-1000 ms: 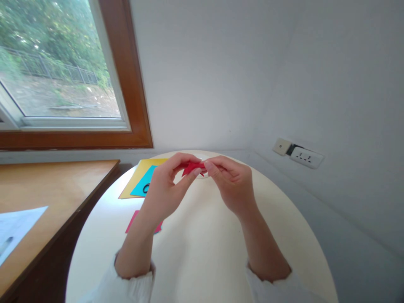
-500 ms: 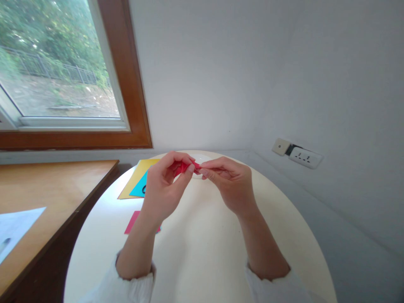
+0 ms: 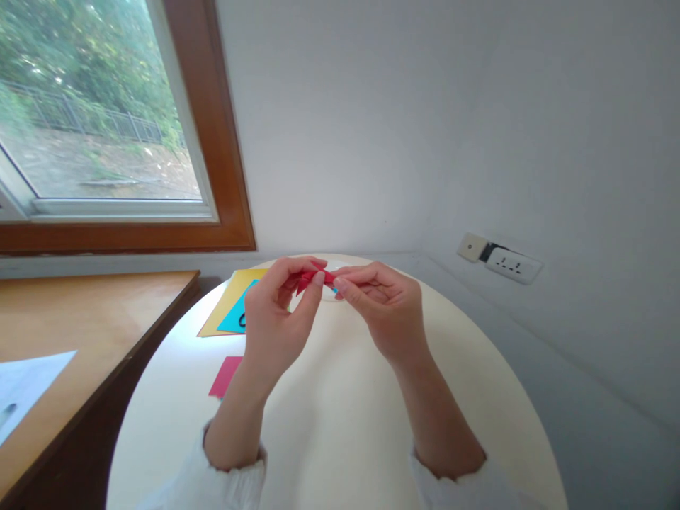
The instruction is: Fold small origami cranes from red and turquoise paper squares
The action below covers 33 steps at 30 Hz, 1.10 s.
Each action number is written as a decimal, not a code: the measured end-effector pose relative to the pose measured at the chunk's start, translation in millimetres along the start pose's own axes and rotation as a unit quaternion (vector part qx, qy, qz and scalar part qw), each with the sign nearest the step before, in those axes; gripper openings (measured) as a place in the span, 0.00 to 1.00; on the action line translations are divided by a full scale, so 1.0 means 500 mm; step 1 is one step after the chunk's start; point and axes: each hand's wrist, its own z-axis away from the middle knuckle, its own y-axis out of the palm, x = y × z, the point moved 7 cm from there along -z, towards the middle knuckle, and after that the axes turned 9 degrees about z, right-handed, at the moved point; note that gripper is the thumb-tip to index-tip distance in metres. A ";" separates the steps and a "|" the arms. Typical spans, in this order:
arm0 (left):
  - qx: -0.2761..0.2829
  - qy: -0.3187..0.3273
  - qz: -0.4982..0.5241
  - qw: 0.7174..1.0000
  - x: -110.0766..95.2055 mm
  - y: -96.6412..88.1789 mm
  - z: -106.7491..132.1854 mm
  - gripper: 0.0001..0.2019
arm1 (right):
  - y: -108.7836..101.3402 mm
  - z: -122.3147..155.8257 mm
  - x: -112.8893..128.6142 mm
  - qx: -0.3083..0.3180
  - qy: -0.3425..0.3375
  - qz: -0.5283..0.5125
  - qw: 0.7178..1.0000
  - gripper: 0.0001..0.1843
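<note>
A small piece of folded red paper [image 3: 307, 282] is held up over the far part of the round white table [image 3: 340, 425]. My left hand [image 3: 281, 312] pinches its left part between thumb and fingers, and a pointed corner sticks out below them. On the other side, my right hand [image 3: 385, 304] pinches the right end with thumb and forefinger. Fingertips cover much of the paper, so its full shape is hidden. Behind the hands, a clear round dish is partly visible, with a bit of blue showing near the right fingertips.
Left of my left hand lie yellow sheets [image 3: 220, 312] with a blue sheet [image 3: 234, 315] bearing a black mark on top. A pink-red paper piece [image 3: 226, 375] lies nearer, partly behind my left forearm. A wooden desk [image 3: 95, 304] with white paper [image 3: 32, 386] stands left.
The red paper has turned slightly between my fingers, and its pointed corner now shows more. My left forearm has shifted a little to the right. Both hands keep their pinch.
</note>
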 end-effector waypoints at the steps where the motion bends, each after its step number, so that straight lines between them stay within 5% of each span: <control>1: -0.003 -0.001 0.002 1.000 -0.001 0.000 0.000 0.01 | 0.001 0.001 0.000 -0.001 0.003 -0.003 1.000 0.02; 33: -0.031 0.031 -0.010 0.999 -0.010 0.006 0.005 0.05 | 0.005 0.010 0.002 -0.054 -0.010 0.013 0.998 0.05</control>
